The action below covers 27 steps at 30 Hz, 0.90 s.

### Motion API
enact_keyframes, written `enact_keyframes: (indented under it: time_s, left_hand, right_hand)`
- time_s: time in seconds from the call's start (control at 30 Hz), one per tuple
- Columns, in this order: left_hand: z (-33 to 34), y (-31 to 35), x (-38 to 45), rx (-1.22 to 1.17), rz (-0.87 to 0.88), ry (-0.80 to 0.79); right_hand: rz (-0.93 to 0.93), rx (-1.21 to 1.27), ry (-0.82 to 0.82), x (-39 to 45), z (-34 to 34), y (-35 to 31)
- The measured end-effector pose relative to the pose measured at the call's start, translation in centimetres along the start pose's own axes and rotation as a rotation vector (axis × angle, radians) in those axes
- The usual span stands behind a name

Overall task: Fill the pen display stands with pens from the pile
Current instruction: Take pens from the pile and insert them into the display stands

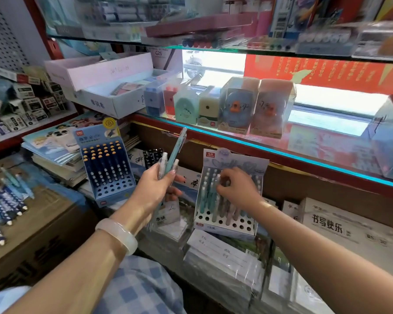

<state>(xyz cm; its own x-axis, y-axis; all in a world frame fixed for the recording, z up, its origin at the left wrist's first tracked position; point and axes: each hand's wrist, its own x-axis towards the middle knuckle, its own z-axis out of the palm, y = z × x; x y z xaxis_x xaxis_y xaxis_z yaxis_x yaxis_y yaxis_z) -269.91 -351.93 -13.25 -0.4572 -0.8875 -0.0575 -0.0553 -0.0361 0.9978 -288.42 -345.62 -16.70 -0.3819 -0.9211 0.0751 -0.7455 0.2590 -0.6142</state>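
Left hand point(156, 189) raised between the two stands, grip closed round a small bunch of pens point(171, 158), a teal one sticking up highest. Right hand point(235, 189) over the pale stand point(225, 225), fingertips pinching the top of a pen standing in its rack; front holes unfilled. Dark blue stand point(108, 168) to the left, mostly full. Pile of pens point(6, 200) lies on a cardboard box point(43, 220) far left.
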Motion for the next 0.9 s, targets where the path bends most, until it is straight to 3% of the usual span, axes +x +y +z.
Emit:
enact_keyframes:
  time_s: [0.5,0.9]
  left_hand:
    - [-0.5,-0.3,0.1,0.019,0.0,0.0]
    - [-0.1,-0.2,-0.1,0.006,-0.008,-0.009]
  right_hand:
    - [-0.021,-0.133,0.008,0.0,0.9,0.3]
    - [-0.016,-0.078,0.073,0.2,1.1,0.0]
